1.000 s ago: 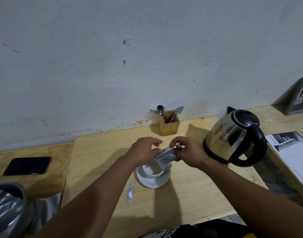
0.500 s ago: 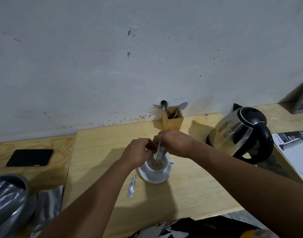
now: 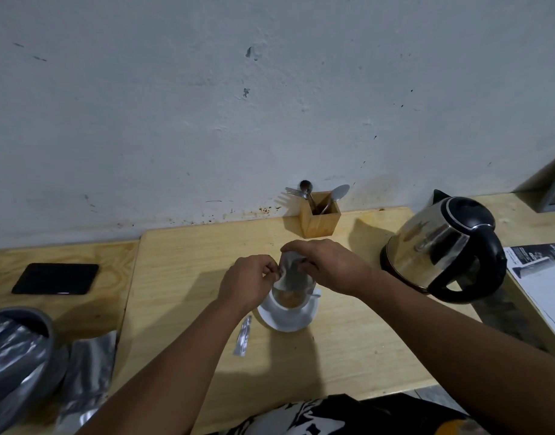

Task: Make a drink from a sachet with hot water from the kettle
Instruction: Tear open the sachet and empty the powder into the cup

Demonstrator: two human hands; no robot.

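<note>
A white cup stands on a white saucer in the middle of the wooden table, with brown powder inside. Both my hands hold a silver sachet upside down over the cup, its open end at the cup's mouth. My left hand pinches its left edge; my right hand grips its upper end from above. The steel kettle with black lid and handle stands to the right, apart from my hands. A torn silver strip lies left of the saucer.
A wooden holder with spoons and a fork stands at the wall behind the cup. A black phone lies far left. A grey bin with foil bags sits at the lower left. Printed paper lies at the right edge.
The sachet has gone from nearly level to upended over the cup. Both hands have shifted slightly over the cup, and powder now lies in it.
</note>
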